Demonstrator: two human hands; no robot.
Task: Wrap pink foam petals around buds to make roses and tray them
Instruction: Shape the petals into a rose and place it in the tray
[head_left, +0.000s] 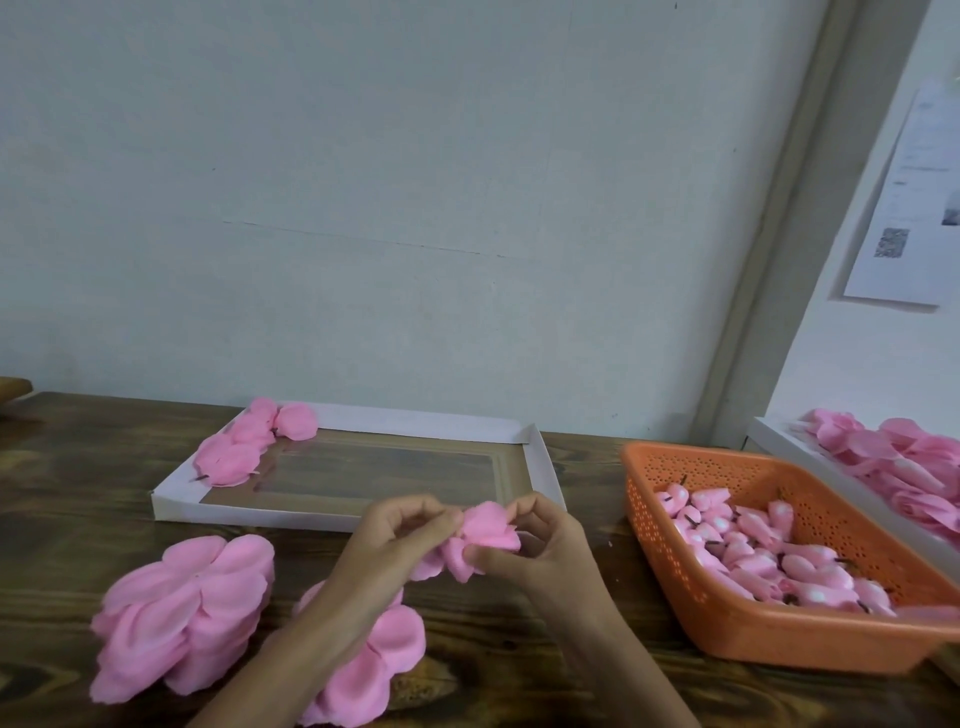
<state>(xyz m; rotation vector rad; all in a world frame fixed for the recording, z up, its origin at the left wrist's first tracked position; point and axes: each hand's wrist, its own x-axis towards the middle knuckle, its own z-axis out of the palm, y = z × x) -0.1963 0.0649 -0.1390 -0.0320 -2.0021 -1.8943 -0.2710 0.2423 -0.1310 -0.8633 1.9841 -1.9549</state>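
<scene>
Pink roses (249, 447) occupy one tray (540, 467) corner; left hand (400, 530) and right hand (545, 540) pinch a part-wrapped rose (485, 530); many buds (779, 551) lie unwrapped beside tray.

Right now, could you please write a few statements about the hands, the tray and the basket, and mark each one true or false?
1. The left hand and the right hand both pinch the pink foam rose. True.
2. The orange basket is empty. False: it holds many pink buds.
3. The finished roses lie at the far-left corner of the white tray. True.
4. The petal stacks sit inside the white tray. False: they lie on the wooden table, in front of the tray, near the left arm.
</scene>
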